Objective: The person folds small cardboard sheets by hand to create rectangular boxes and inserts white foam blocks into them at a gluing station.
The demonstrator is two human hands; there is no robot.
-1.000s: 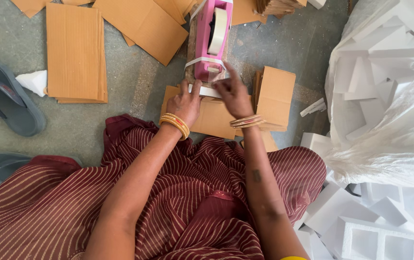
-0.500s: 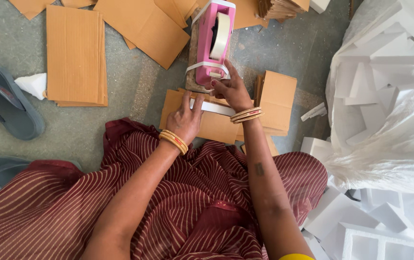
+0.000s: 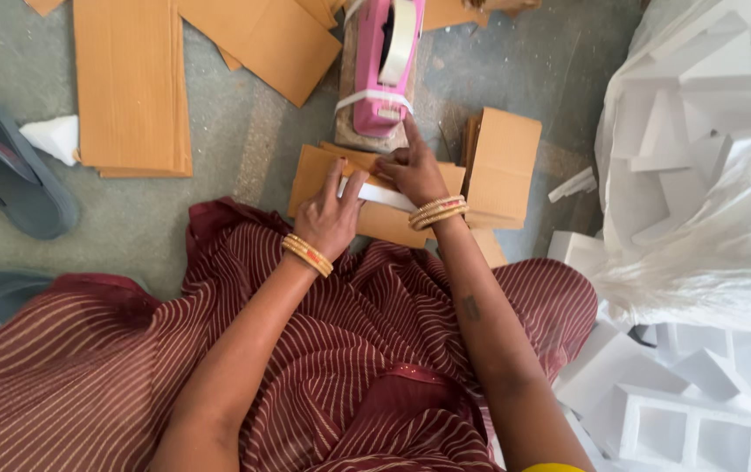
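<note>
Both hands [image 3: 366, 197] flat on cardboard piece [image 3: 380, 197]

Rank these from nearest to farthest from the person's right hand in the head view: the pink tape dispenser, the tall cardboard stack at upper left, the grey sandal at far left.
From the right hand:
1. Pink tape dispenser, just above it.
2. Tall cardboard stack, up and left.
3. Grey sandal, at the far left edge.

We sit on a grey concrete floor [image 3: 218, 149] strewn with brown cardboard sheets [image 3: 131, 87], with a smaller stack of cardboard pieces [image 3: 505, 166] beside a pink tape dispenser [image 3: 386, 70]. Two grey sandals [image 3: 8, 175] lie at the left, and white foam blocks [image 3: 681, 411] at the right.
</note>
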